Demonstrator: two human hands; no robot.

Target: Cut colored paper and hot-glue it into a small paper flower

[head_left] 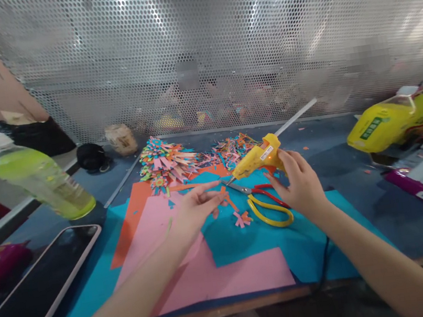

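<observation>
My right hand (pixel 298 180) is wrapped round a yellow hot glue gun (pixel 255 159), a glue stick jutting from its back and its nozzle pointing left. Close to the nozzle, the fingertips of my left hand (pixel 202 202) are closed on an orange paper strip (pixel 228 197), partly hidden by the fingers. Below lies a small pink and orange paper flower (pixel 243 219). Scissors (pixel 269 208) with red and yellow handles rest on blue paper (pixel 228 243), under the glue gun. A cone-shaped bunch of curled paper strips (pixel 166 160) stands beyond my left hand.
Pink paper (pixel 249 277) and orange paper (pixel 121 246) cover the table. At left are a phone (pixel 43 284) and a green drink bottle (pixel 39 176). Paper shreds (pixel 230 150) lie before a perforated metal panel (pixel 216 30). Rightward are a yellow bottle (pixel 383 125) and purple box (pixel 422 185).
</observation>
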